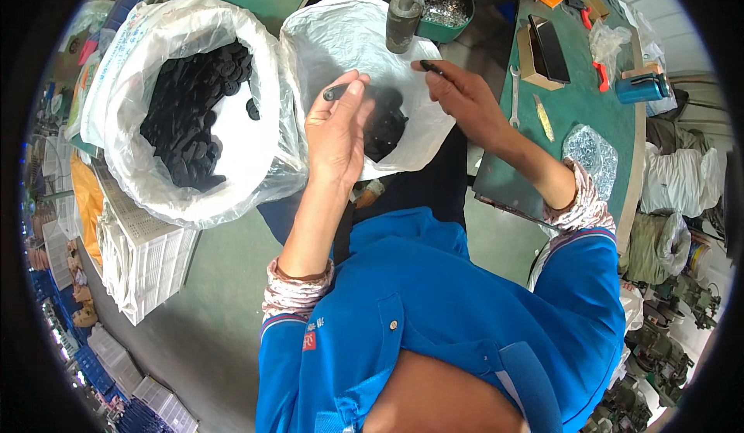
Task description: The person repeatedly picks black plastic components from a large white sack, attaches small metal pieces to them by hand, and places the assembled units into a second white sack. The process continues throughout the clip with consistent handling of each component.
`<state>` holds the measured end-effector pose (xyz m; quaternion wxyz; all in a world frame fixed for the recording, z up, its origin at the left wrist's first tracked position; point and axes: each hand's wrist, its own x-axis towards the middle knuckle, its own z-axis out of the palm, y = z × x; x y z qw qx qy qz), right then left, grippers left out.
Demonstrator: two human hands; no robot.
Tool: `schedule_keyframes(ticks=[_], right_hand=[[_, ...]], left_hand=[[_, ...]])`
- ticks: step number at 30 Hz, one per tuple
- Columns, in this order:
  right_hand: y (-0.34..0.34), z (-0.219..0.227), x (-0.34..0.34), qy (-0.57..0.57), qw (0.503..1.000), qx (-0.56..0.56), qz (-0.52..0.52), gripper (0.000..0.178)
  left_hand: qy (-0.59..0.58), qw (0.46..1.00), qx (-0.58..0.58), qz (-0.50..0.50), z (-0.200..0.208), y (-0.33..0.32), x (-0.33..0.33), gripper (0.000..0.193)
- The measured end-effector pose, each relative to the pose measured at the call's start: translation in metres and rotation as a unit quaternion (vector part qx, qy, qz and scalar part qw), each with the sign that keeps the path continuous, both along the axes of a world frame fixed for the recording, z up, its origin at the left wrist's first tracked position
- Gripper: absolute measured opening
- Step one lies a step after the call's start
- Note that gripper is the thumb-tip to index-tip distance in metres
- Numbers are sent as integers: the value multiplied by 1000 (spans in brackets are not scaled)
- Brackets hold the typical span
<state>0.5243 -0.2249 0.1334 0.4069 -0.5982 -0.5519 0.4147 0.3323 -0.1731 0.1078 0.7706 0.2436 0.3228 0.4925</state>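
Observation:
My left hand [335, 135] pinches a small black part [333, 93] with a rounded end between thumb and fingers. Across from it, my right hand [469, 104] is closed around another slim dark piece [428, 67], whose tip sticks out past the fingers. Both hands are over a white-lined bag [322, 34] with a pile of black parts [385, 131] at its bottom. To the left stands a larger open plastic-lined bag [267, 69], holding many flat black parts [182, 108]. A grey metal machine cylinder [402, 26] comes down between the hands at the far side.
A green bin [443, 30] of small metal pieces sits behind the cylinder. On the green bench at right lie a wrench [515, 96], a yellow knife [543, 118], a bag of hardware [590, 162] and a phone [549, 49] against a box. White crates [155, 255] are stacked at left.

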Motion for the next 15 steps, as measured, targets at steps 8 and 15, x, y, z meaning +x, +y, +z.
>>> schedule_keyframes(ticks=[8,15], right_hand=[[3,4,-13,152,987,26,-54,34],[34,54,7,146,981,113,-62,35]], left_hand=[[-109,993,-25,-48,8,-17,17,14],[-84,989,-37,-117,12,-19,9,18]])
